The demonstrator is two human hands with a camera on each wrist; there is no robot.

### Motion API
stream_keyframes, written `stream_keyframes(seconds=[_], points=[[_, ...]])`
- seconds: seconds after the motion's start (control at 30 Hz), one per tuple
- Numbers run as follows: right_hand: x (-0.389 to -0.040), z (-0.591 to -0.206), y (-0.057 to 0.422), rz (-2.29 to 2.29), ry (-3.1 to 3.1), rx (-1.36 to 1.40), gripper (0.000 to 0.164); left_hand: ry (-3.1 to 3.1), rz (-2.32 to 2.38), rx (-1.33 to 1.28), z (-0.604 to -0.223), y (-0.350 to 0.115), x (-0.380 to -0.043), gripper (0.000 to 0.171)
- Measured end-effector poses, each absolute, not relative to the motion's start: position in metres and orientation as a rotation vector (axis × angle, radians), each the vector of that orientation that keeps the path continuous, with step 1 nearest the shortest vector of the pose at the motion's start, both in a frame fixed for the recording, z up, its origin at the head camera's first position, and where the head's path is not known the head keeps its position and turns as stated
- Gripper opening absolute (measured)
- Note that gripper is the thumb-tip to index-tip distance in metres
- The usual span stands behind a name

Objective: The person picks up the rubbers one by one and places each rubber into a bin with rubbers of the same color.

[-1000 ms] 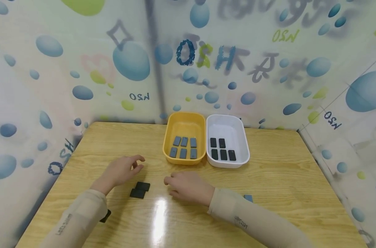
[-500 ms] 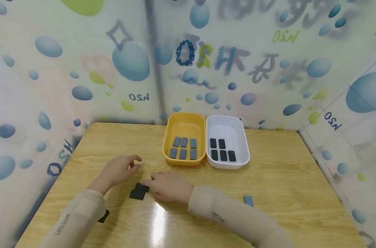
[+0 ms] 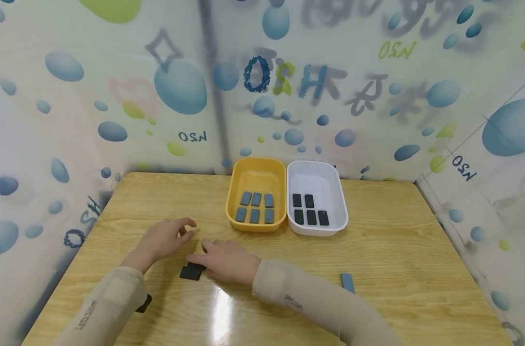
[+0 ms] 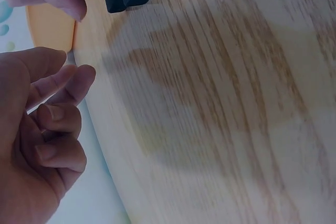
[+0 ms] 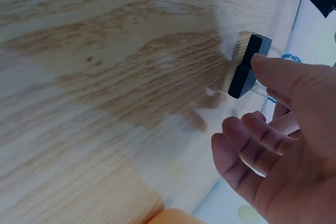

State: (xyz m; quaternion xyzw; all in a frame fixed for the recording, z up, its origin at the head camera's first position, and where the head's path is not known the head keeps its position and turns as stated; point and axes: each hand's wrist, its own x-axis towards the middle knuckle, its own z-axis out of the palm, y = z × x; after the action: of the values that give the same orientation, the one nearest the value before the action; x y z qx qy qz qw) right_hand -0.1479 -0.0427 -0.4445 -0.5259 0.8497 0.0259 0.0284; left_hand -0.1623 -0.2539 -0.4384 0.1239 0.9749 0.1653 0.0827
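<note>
Two flat black rectangular blocks lie side by side on the wooden table, a front block (image 3: 190,273) and a rear block (image 3: 196,266) partly covered by fingers. My right hand (image 3: 227,262) reaches over from the right, fingertips right at the rear block. In the right wrist view, the thumb overlaps the pair of black blocks (image 5: 243,80) while the other fingers are loosely bent and apart from them. Just left of the blocks, my left hand (image 3: 160,240) hovers with loosely curled fingers and nothing in them; the left wrist view shows this hand (image 4: 44,129) holding nothing.
Behind the hands stand a yellow tray (image 3: 257,166) with several grey-blue blocks and, touching its right side, a white tray (image 3: 314,170) with several black blocks. Another black block (image 3: 145,304) shows beside the left sleeve. A blue block (image 3: 347,282) lies beyond the right forearm.
My right hand has moved left across the table, from open wood to the two black blocks, and now covers part of the rear one. My left hand has barely shifted.
</note>
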Motion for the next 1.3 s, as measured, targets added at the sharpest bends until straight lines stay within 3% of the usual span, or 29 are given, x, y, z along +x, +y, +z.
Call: stream_keyframes(seconds=[0.43,1.3], points=[[-0.151,-0.449,-0.052,0.025,2.586,-1.505,0.037,2.904,0.508,0.387,-0.441,-0.255,-0.162,0.031],[-0.162,-0.449,-0.040,0.006,2.517,-1.421,0.039,2.897,0.505,0.363,-0.442,-0.253,-0.161,0.032]])
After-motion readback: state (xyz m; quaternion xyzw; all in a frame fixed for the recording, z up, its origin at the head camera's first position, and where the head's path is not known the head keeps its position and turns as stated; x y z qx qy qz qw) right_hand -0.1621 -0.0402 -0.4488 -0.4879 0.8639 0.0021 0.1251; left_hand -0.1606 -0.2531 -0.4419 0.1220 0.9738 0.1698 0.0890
